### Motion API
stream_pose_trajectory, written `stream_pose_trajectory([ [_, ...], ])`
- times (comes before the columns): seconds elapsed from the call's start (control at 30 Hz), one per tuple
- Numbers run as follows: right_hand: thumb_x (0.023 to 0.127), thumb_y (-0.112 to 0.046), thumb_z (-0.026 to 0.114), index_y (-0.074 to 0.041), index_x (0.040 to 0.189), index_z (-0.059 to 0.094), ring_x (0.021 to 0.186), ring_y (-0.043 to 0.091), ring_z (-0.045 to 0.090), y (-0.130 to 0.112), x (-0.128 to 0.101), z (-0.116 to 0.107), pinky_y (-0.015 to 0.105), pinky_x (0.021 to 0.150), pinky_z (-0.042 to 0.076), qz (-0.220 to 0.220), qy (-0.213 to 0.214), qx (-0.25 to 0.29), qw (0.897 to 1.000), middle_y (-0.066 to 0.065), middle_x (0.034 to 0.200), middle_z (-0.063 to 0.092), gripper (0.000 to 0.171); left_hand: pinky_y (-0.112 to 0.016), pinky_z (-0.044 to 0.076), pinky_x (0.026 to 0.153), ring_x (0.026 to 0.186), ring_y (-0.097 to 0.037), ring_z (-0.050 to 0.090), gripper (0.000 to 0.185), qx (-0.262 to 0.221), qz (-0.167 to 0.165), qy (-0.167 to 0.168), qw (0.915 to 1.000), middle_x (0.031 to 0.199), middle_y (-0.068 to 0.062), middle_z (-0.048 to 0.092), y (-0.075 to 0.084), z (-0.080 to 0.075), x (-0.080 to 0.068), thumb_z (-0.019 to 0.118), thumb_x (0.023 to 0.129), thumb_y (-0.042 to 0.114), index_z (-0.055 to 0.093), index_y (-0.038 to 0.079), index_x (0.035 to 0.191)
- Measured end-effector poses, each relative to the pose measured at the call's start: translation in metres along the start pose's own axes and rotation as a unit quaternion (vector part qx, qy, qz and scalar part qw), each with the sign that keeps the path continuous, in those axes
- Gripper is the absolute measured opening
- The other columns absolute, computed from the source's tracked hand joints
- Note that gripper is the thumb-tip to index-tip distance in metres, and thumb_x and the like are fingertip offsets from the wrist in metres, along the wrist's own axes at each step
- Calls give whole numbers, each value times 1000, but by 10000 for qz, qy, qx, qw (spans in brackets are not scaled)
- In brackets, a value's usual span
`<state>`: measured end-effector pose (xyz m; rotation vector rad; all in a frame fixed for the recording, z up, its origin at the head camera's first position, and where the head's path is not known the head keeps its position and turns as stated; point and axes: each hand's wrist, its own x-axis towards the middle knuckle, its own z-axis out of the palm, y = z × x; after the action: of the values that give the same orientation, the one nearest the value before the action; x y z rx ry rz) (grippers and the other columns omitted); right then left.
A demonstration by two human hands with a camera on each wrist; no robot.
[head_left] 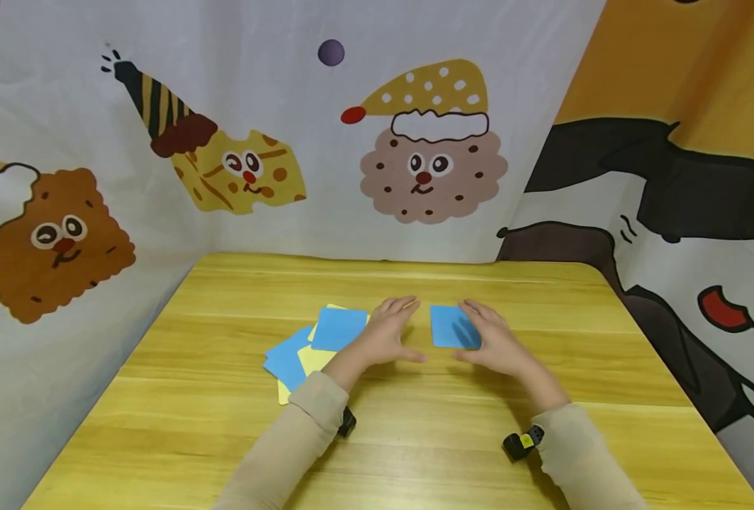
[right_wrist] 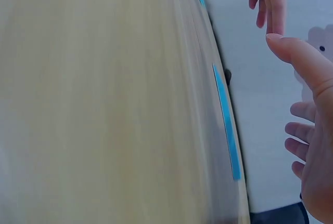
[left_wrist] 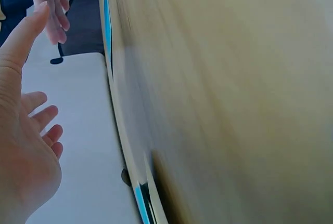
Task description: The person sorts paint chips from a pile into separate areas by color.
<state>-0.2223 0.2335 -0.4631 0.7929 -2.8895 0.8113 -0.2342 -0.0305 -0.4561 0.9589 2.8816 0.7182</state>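
Observation:
A single blue square card [head_left: 447, 327] lies flat on the wooden table, partly covered in the head view by my right hand [head_left: 494, 340]. That hand hovers over the card's right side, fingers extended and thumb apart. My left hand [head_left: 386, 333] is held to the left of this card, its fingers spread and nothing between them. Beside and behind the left forearm is a loose pile of blue and yellow cards, with a blue card [head_left: 339, 329] on top and a yellow card [head_left: 316, 359] showing below it. In the right wrist view, a gap separates the right hand [right_wrist: 317, 146] from the blue card [right_wrist: 227, 125].
The wooden table [head_left: 415, 439] has rounded far corners and meets a cloth backdrop [head_left: 275, 234] printed with cartoon food figures. Small black devices are strapped at both wrists, one at the right cuff [head_left: 522, 444]. More blue cards [head_left: 288, 358] lie fanned at the pile's left.

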Motion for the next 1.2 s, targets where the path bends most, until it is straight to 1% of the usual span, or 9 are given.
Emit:
stream_pose_trajectory([
  [0.17,75,-41,80,-5,151,27,137,40,21,-11,4,6,64,105,16,-90,20,29,10000,21,152,25,100,-51,16,111,140,-28,19,110,-44,104,26,9999,157,-2,20,-1,-5,-12,79,69,58,25,10,152],
  [0.3,75,-41,80,-5,151,27,137,40,22,-21,7,12,63,105,17,-174,36,37,9998,20,152,26,99,-50,18,111,139,-28,20,110,-13,191,98,9998,156,-4,22,-5,-10,-25,79,69,58,27,9,152],
  [0.43,76,-41,80,-6,151,28,137,39,22,-30,10,18,63,105,19,-207,33,48,9998,17,153,25,98,-48,17,111,139,-25,21,109,70,208,143,9997,156,-3,22,-12,-16,-37,79,69,58,28,8,151],
  [0.53,76,-43,79,-7,151,28,138,38,22,-37,12,23,63,105,18,-250,-13,18,9997,14,154,25,97,-49,17,111,139,-25,21,108,61,217,137,9997,156,-3,22,-19,-20,-46,78,69,58,28,8,151],
  [0.67,76,-47,78,-8,151,29,137,39,23,-48,18,31,63,106,16,-394,-36,-130,9991,14,153,26,97,-52,18,110,138,-27,21,110,48,167,113,9998,156,-4,22,-30,-26,-57,79,69,57,27,7,151],
  [0.8,75,-50,77,-9,151,30,137,40,25,-57,25,38,61,107,17,-458,-27,-339,9984,14,153,27,98,-54,20,109,138,-29,22,109,58,130,152,9998,155,-7,24,-47,-33,-65,81,69,54,27,6,151],
  [0.97,76,-53,75,-10,151,30,137,39,26,-65,33,46,59,108,18,-502,-52,-480,9976,12,153,27,98,-56,20,108,136,-31,25,106,125,89,207,9997,153,-10,28,-67,-40,-73,82,70,50,30,5,150],
  [1.1,76,-56,73,-10,151,31,137,37,27,-72,39,52,58,108,18,-573,-100,-577,9966,10,154,27,97,-59,20,106,135,-35,27,105,16,99,264,9996,150,-16,32,-79,-45,-79,83,69,48,33,1,148],
  [1.2,76,-57,73,-10,150,31,137,36,27,-76,44,57,58,108,18,-635,-127,-619,9960,10,153,28,98,-61,20,106,134,-37,27,104,-64,64,283,9996,150,-16,33,-89,-47,-82,85,68,45,34,-1,147],
])
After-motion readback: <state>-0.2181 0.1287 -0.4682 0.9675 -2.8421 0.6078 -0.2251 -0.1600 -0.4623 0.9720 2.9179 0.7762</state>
